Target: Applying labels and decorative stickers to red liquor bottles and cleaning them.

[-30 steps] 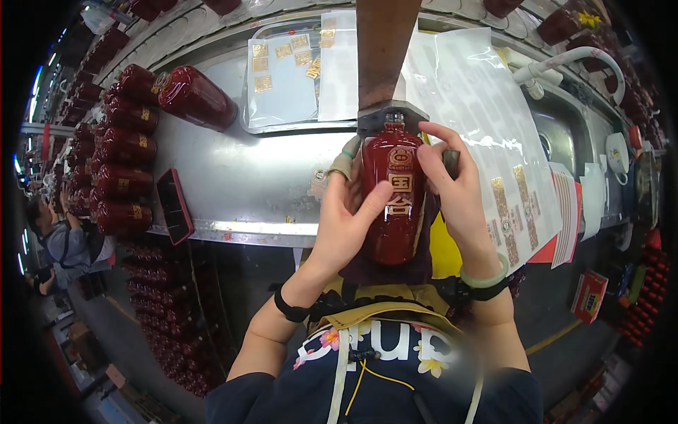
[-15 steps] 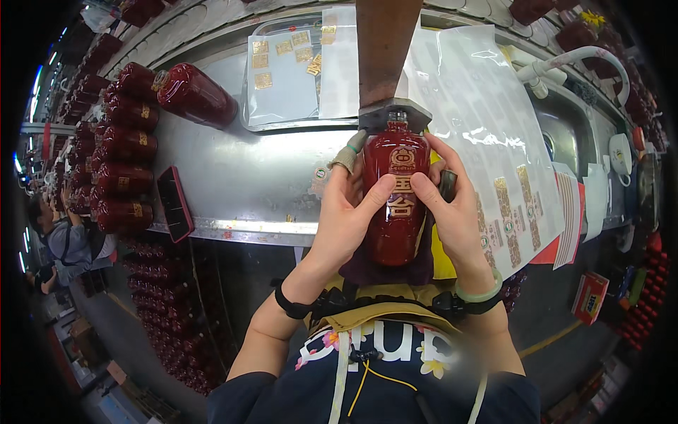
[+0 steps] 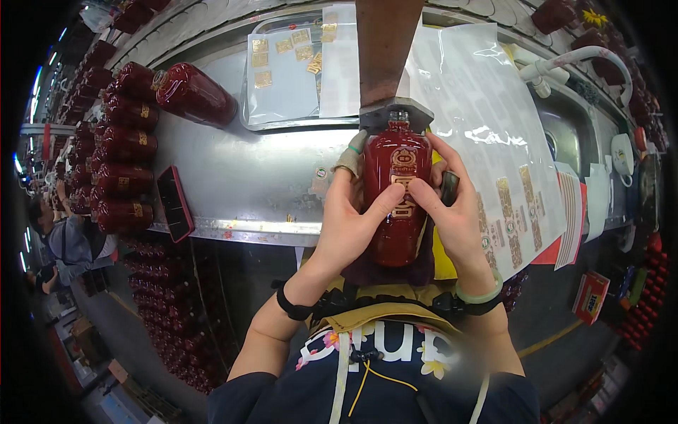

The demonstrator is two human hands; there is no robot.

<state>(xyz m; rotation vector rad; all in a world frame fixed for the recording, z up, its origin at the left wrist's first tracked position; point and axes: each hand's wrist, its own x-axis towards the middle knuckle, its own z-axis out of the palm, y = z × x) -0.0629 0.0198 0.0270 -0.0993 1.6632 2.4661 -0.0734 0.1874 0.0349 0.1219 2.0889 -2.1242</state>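
Note:
A glossy dark red glass bottle [image 3: 397,240] lies on its back before me, its clear neck pointing away under a dark metal bracket. My left hand [image 3: 357,212] wraps its left side, and a finger cot covers one fingertip. On the opposite side my right hand [image 3: 452,208] grips the glass, with a dark cover on one finger. Both thumbs press on the gold lettering at the middle of the bottle's front, hiding part of it. Below the bottle is a dark cloth [image 3: 385,273].
A brown upright post [image 3: 388,49] stands beyond the bottle. Left are a tray of gold stickers [image 3: 282,106], another red bottle [image 3: 195,95] and a phone in a red case [image 3: 175,204]. Sticker sheets [image 3: 480,106] cover the right side, beside a sink [image 3: 573,141]. A person [image 3: 67,237] works far left.
Both thumbs have come closer together, onto the lettering along the bottle's midline. The bottle stays nearly in place.

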